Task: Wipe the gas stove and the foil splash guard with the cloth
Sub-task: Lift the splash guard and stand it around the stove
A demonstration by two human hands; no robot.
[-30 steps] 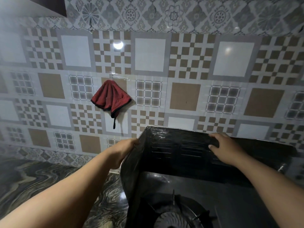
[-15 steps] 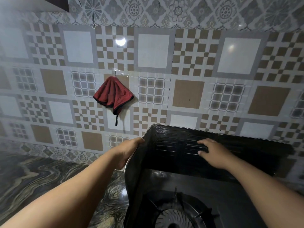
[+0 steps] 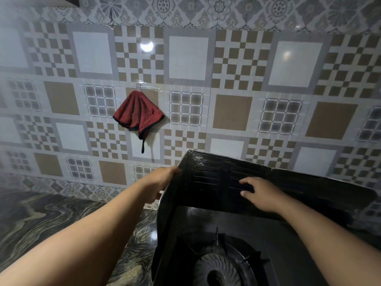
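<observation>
The left hand [image 3: 159, 183] grips the left edge of the dark foil splash guard [image 3: 288, 186], which stands around the gas stove [image 3: 278, 244]. The right hand [image 3: 260, 193] lies open, fingers spread on the guard's back panel. The red cloth [image 3: 138, 113] hangs on the tiled wall [image 3: 237, 79], above and left of the guard.

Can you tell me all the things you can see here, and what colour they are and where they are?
cloth: one, red with dark edging, hanging on the tiled wall, left of centre.
tiled wall: one, white, brown and grey patterns, across the back.
splash guard: one, dark and shiny, standing around the stove's back and left side.
gas stove: one, black, bottom right.
burner: one, dark, at the bottom edge.
countertop: one, dark marbled, bottom left.
left hand: one, grip on the guard's left corner.
right hand: one, flat on the guard's back panel.
</observation>
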